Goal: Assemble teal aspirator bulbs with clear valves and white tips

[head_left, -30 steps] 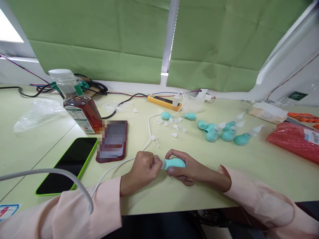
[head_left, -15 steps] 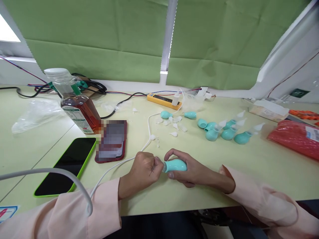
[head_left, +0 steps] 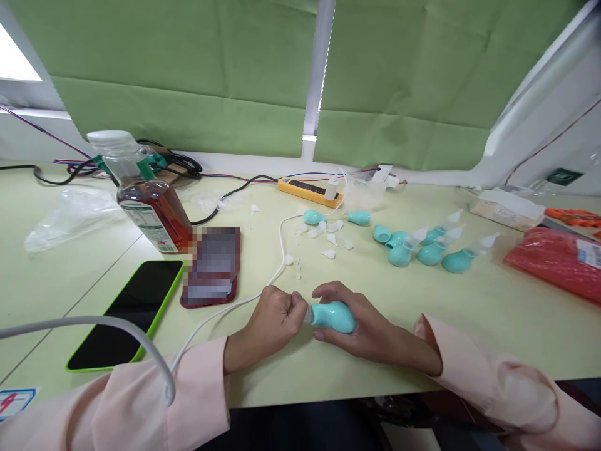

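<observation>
Teal bulb point(head_left: 335, 317) newly tilted, right hand point(head_left: 369, 322) cupping it, left hand point(head_left: 275, 318) gripping clear neck point(head_left: 308, 314)

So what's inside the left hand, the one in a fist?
A see-through piece pokes out of the left hand, at the narrow end of the turquoise bulb in the right hand. Curled fingers cover anything else inside.

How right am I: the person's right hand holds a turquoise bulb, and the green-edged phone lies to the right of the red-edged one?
One slip: the head view shows the green-edged phone to the left of the red-edged phone. The right hand does hold a turquoise bulb.
</observation>
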